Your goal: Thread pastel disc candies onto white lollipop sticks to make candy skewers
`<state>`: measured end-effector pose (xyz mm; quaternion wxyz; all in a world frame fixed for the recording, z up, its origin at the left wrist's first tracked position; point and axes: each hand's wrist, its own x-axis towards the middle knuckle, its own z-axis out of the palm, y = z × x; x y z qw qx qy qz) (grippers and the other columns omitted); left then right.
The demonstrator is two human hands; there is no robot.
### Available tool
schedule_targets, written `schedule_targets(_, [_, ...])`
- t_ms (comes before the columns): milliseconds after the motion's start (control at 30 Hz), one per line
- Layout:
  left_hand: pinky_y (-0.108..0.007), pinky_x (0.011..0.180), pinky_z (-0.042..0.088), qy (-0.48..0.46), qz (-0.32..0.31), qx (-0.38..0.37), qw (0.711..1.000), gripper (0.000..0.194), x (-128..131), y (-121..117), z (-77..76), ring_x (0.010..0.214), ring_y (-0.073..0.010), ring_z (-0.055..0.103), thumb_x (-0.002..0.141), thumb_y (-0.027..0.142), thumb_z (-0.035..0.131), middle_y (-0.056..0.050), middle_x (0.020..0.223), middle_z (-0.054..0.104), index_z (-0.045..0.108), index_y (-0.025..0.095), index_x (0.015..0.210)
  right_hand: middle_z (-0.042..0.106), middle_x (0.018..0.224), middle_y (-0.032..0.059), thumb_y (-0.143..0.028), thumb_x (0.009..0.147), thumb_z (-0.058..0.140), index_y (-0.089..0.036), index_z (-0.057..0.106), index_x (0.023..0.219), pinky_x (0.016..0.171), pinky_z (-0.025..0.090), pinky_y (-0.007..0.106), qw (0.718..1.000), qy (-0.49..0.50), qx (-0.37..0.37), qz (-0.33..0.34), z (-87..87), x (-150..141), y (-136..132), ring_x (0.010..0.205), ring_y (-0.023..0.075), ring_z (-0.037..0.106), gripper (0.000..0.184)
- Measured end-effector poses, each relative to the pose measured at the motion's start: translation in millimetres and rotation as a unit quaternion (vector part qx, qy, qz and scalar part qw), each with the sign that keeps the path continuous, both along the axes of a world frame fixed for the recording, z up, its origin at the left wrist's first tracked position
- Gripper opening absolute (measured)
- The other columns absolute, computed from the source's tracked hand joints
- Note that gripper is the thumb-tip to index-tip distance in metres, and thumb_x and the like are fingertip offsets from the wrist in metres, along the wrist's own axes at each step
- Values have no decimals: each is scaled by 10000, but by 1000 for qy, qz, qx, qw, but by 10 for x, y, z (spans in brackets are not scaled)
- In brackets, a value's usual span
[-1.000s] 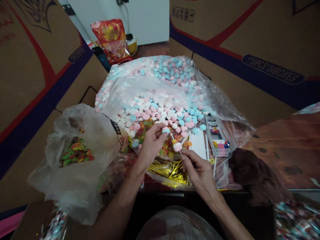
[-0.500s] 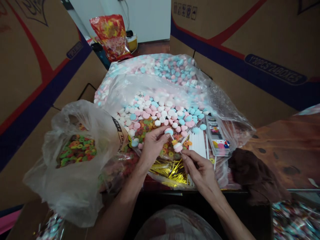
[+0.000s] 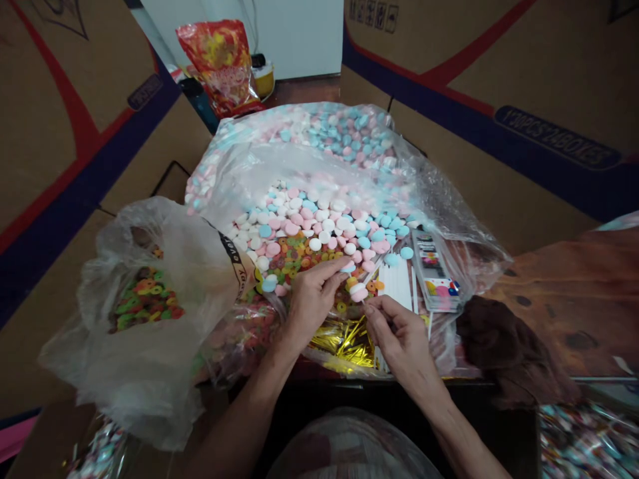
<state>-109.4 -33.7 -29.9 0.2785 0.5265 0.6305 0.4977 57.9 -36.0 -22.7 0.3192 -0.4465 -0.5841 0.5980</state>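
Note:
My left hand (image 3: 317,289) pinches a pale blue and pink marshmallow (image 3: 348,267) between thumb and fingertips, at the upper end of a thin stick that is mostly hidden. The stick's lower end is gripped by my right hand (image 3: 397,332), closed with thumb against fingers. On the stick, just above the right fingertips, sit a pink and white marshmallow (image 3: 358,293) and an orange gummy ring (image 3: 352,282). Loose pink, white and blue marshmallows (image 3: 324,226) spread behind my hands. Beneath them lie gummy rings (image 3: 287,259), gold twist ties (image 3: 354,346) and white sticks (image 3: 394,286).
A plastic bag of gummy rings (image 3: 150,372) stands at left, and a large clear bag of marshmallows (image 3: 299,120) behind. At right are a clear plastic case (image 3: 435,273) and a brown cloth (image 3: 509,352). Cardboard boxes (image 3: 499,60) flank both sides; a red packet (image 3: 219,66) stands at the back.
My left hand has shifted slightly right and down with its marshmallow, closer to the gummy ring on the stick. The right hand has hardly moved. The view has shifted slightly.

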Motion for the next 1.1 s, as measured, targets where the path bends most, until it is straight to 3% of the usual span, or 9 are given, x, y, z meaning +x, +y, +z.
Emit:
schedule_targets(100, [-335, 1029, 513, 25, -20, 14, 999, 281, 15, -8, 16, 1137, -189, 663, 907, 258, 573, -39, 1199, 711, 721, 207, 1140, 371, 562, -59, -422, 933, 520, -187, 526, 781, 446, 254, 212, 1000, 7, -3, -4, -35, -24, -27, 503, 91, 327, 279])
schedule_targets(267, [-330, 990, 535, -9, -2, -8, 1000, 283, -14, 12, -30, 1099, -191, 680, 925, 308, 550, -49, 1158, 732, 732, 189, 1106, 368, 556, -63, -413, 940, 518, -182, 538, 792, 456, 263, 214, 1000, -2, 15, 2, -79, -38, -19, 503, 91, 330, 275])
schedule_targets(533, [-321, 969, 548, 18, 18, 14, 1000, 280, 80, -60, -39, 1092, -181, 682, 928, 252, 532, -33, 1173, 726, 725, 222, 1128, 392, 579, -57, -419, 955, 484, -191, 517, 765, 471, 294, 214, 998, -17, 55, -21, -161, -140, -15, 516, 94, 351, 299])
schedule_targets(800, [-319, 989, 530, -49, -30, -23, 998, 303, 178, -121, -61, 1094, -190, 679, 939, 306, 522, -49, 1175, 726, 719, 205, 1146, 408, 571, -61, -410, 958, 485, -192, 519, 752, 483, 301, 223, 995, -21, 73, -71, -227, -259, 6, 514, 96, 356, 302])
schedule_targets(967, [-317, 1005, 519, -76, -47, -36, 995, 349, 105, -61, 5, 1153, -199, 649, 937, 357, 526, -41, 1232, 700, 690, 210, 1207, 438, 573, -52, -402, 947, 518, -194, 513, 702, 500, 320, 219, 993, -21, 91, -70, -164, -151, 65, 526, 98, 386, 321])
schedule_targets(1033, [-307, 934, 550, -48, -19, -24, 998, 362, 36, 4, 38, 1083, -196, 676, 944, 344, 509, -46, 1181, 724, 667, 215, 1243, 442, 574, -49, -408, 941, 529, -191, 538, 717, 502, 322, 220, 992, -31, 99, -73, -143, -61, 99, 531, 102, 395, 311])
schedule_targets(1100, [-303, 878, 553, 45, 3, -6, 999, 336, -40, 78, 68, 996, -189, 686, 946, 271, 492, -55, 1092, 744, 676, 217, 1221, 441, 572, -47, -418, 938, 532, -186, 571, 752, 493, 315, 222, 991, -46, 99, -76, -147, 28, 120, 525, 105, 394, 301])
